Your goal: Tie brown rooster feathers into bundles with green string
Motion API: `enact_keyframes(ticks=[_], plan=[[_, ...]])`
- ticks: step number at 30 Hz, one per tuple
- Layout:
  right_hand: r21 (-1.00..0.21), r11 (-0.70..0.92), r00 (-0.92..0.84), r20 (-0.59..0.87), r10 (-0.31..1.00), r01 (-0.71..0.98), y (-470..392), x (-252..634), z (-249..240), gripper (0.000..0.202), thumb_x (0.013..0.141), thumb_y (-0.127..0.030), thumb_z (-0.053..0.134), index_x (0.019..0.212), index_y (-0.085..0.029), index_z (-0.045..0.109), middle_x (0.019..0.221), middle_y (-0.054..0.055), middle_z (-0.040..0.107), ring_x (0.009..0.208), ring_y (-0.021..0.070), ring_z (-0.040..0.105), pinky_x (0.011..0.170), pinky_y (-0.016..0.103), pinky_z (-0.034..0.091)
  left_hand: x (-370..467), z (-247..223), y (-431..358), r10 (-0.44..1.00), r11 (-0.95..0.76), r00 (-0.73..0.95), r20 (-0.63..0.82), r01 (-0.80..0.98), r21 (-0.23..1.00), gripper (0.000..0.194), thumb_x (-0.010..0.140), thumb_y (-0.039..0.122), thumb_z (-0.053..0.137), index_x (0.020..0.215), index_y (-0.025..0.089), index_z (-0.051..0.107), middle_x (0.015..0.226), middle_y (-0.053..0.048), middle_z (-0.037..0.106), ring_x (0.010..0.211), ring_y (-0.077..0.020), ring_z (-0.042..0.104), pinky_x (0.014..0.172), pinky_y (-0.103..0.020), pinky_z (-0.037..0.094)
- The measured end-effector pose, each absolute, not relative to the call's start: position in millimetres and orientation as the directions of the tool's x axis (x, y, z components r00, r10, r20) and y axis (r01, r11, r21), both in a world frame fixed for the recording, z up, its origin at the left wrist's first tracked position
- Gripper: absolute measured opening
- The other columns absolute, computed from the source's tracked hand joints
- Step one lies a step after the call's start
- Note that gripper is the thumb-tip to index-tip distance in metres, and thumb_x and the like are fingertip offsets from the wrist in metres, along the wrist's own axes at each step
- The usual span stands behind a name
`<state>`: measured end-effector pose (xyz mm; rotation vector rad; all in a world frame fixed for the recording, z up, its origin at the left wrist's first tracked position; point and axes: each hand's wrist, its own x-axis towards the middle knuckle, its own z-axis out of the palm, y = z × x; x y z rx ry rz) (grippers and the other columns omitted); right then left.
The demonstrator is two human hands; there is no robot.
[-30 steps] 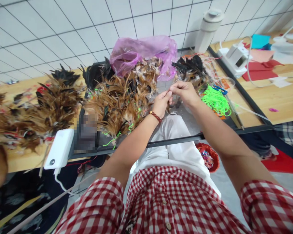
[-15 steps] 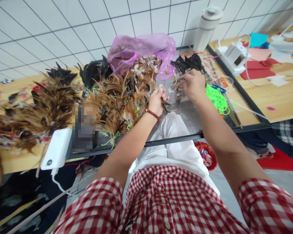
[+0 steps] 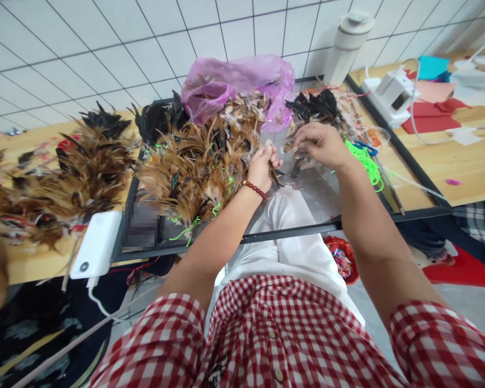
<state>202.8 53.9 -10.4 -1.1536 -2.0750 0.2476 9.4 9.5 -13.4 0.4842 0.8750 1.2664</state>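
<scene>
My left hand is closed in a fist, with pale quill ends at its top and dark feathers sticking out below. To its right, my right hand has its fingers curled together above a small heap of brown feathers; whatever they pinch is too small to make out. Black feathers lie just beyond that hand. A large pile of brown feather bunches, some tied with green string, fills the left part of the black-rimmed tray.
A purple plastic bag stands behind the pile. On the right are green cord, a white bottle and a white power strip. At left lie a white power bank and more feather bunches. Below hangs a red basket.
My right hand has come down and slightly toward my left hand, away from the black feathers. The left hand keeps its grip in nearly the same place.
</scene>
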Motion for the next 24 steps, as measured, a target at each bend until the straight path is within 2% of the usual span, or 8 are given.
enact_keyframes(ticks=[2,6,9,12,15,18,20,24], plan=[[-0.483,0.547,-0.288,0.51,0.811,0.684,53.9,209.6,-9.4,0.016,0.089,-0.021,0.062,0.09,-0.025,0.078,0.108,0.007,0.075,0.107,0.0259,0.069,0.103,0.046,0.053,9.6,-13.5,9.6,0.953,0.264,0.05,-0.298,-0.616,0.742,0.031,0.095,0.047,0.071,0.084,0.02,0.062,0.056,0.009,0.04,0.049,-0.0041,0.042,0.065,-0.019,0.052],[-0.488,0.363,-0.023,0.572,0.82,0.794,78.6,214.0,-10.2,0.017,0.094,-0.032,0.065,0.093,-0.021,0.078,0.106,0.01,0.074,0.108,0.0293,0.068,0.098,0.049,0.053,11.5,-14.0,9.5,0.957,0.248,0.04,-0.286,-0.621,0.744,0.034,0.096,0.044,0.071,0.077,0.019,0.058,0.056,0.009,0.041,0.049,-0.0033,0.04,0.065,-0.018,0.05],[-0.486,0.353,-0.005,0.582,0.813,0.799,114.2,201.6,-13.2,0.035,0.096,-0.044,0.067,0.079,-0.013,0.072,0.096,0.016,0.073,0.109,0.0299,0.065,0.096,0.047,0.05,13.5,-14.3,8.8,0.961,0.233,0.028,-0.275,-0.615,0.753,0.035,0.099,0.04,0.067,0.073,0.018,0.056,0.054,0.009,0.04,0.048,-0.0032,0.039,0.066,-0.017,0.05],[-0.49,0.283,0.049,0.561,0.826,0.825,148.8,178.6,-22.8,0.048,0.098,-0.053,0.065,0.077,-0.009,0.068,0.099,0.021,0.072,0.12,0.0317,0.061,0.103,0.051,0.046,14.7,-14.9,8.1,0.962,0.221,0.007,-0.274,-0.608,0.763,0.035,0.099,0.037,0.067,0.072,0.018,0.056,0.054,0.009,0.04,0.048,-0.0036,0.039,0.066,-0.018,0.049],[-0.465,0.067,0.174,0.456,0.873,0.883,173.4,159.3,-36.5,0.046,0.086,-0.052,0.079,0.075,-0.009,0.068,0.101,0.023,0.072,0.124,0.0391,0.06,0.108,0.065,0.039,14.7,-16.4,8.5,0.963,0.21,-0.006,-0.271,-0.614,0.761,0.035,0.1,0.034,0.065,0.071,0.018,0.056,0.054,0.009,0.04,0.048,-0.004,0.039,0.069,-0.02,0.051],[-0.495,0.003,0.204,0.364,0.909,0.869,184.7,158.9,-43.6,0.037,0.073,-0.039,0.091,0.068,-0.013,0.065,0.091,0.019,0.072,0.119,0.0437,0.063,0.107,0.077,0.034,14.2,-18.0,9.6,0.964,0.211,0.003,-0.268,-0.623,0.753,0.034,0.101,0.032,0.063,0.071,0.017,0.056,0.054,0.009,0.041,0.048,-0.0041,0.039,0.071,-0.022,0.052],[-0.548,0.046,0.155,0.316,0.936,0.835,180.4,171.2,-39.8,0.036,0.073,-0.035,0.091,0.063,-0.015,0.062,0.079,0.014,0.068,0.114,0.0416,0.066,0.106,0.074,0.038,13.8,-18.5,10.3,0.963,0.216,0.011,-0.269,-0.627,0.748,0.034,0.101,0.032,0.064,0.071,0.018,0.057,0.055,0.009,0.041,0.048,-0.004,0.04,0.072,-0.022,0.053],[-0.671,0.278,-0.043,0.345,0.938,0.687,136.8,208.0,-15.7,0.035,0.079,-0.041,0.086,0.064,-0.018,0.064,0.059,0.004,0.057,0.095,0.0297,0.068,0.095,0.05,0.052,13.7,-17.6,11.0,0.959,0.228,0.016,-0.282,-0.632,0.741,0.034,0.1,0.033,0.064,0.071,0.018,0.056,0.054,0.009,0.041,0.048,-0.0037,0.04,0.07,-0.02,0.051]])
